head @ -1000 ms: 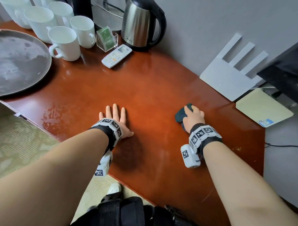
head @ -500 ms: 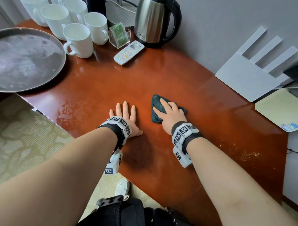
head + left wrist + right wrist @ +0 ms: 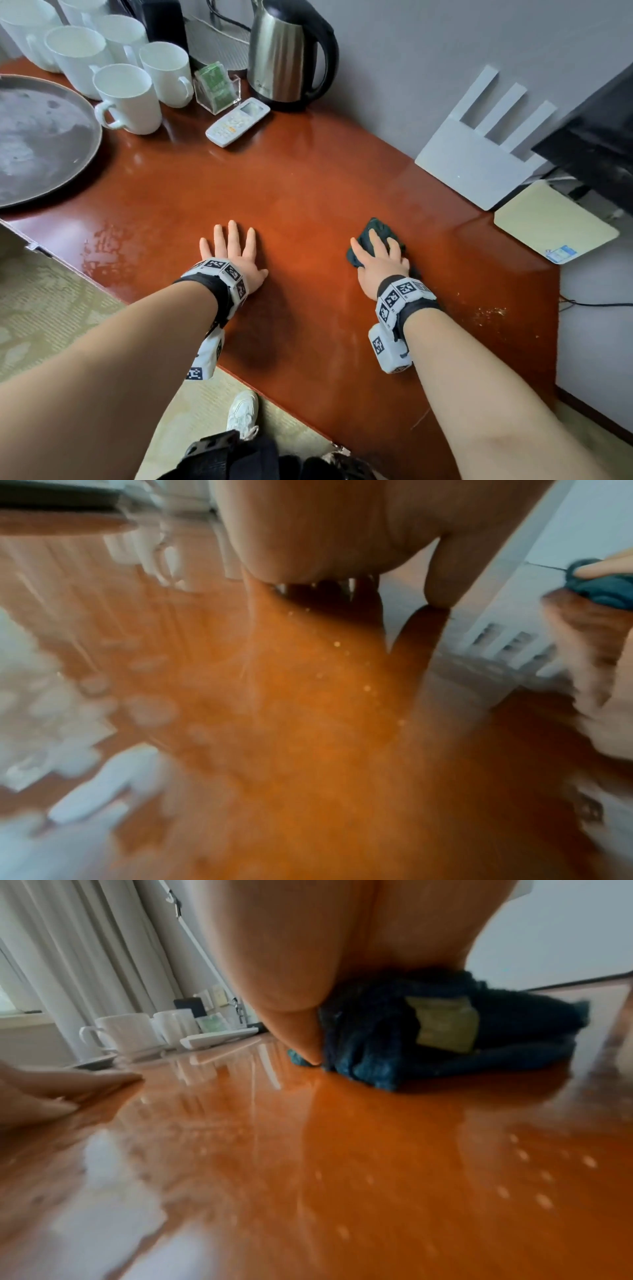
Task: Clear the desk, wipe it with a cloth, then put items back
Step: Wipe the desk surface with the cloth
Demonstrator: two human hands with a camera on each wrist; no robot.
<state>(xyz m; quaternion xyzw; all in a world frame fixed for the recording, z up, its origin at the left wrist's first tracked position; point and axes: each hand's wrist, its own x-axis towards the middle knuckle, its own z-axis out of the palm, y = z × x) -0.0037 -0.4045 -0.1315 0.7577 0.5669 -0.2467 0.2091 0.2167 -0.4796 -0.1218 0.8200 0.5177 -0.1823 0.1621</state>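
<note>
The glossy red-brown desk [image 3: 308, 192] fills the head view. My left hand [image 3: 233, 250] lies flat on it, palm down, fingers spread and straight; the left wrist view shows the same palm [image 3: 325, 534] on the wood. To its right, my right hand [image 3: 376, 260] presses a bunched dark teal cloth [image 3: 378, 228] onto the desk, fingers laid over the top. In the right wrist view the thumb [image 3: 291, 1001] rests against the cloth [image 3: 377, 1042], which has a yellowish label. The cloth [image 3: 603, 591] also shows at the right edge of the left wrist view.
At the back left stand several white mugs [image 3: 132, 99], a round grey tray [image 3: 37, 137], a clear holder of green packets [image 3: 215, 85], a white remote [image 3: 238, 121] and a steel kettle [image 3: 287, 54]. A white router [image 3: 479, 157], a beige box [image 3: 555, 222] and a dark screen [image 3: 596, 137] sit at the right.
My right hand slid the cloth left towards my left hand, then back to the right. The left hand stayed flat in place.
</note>
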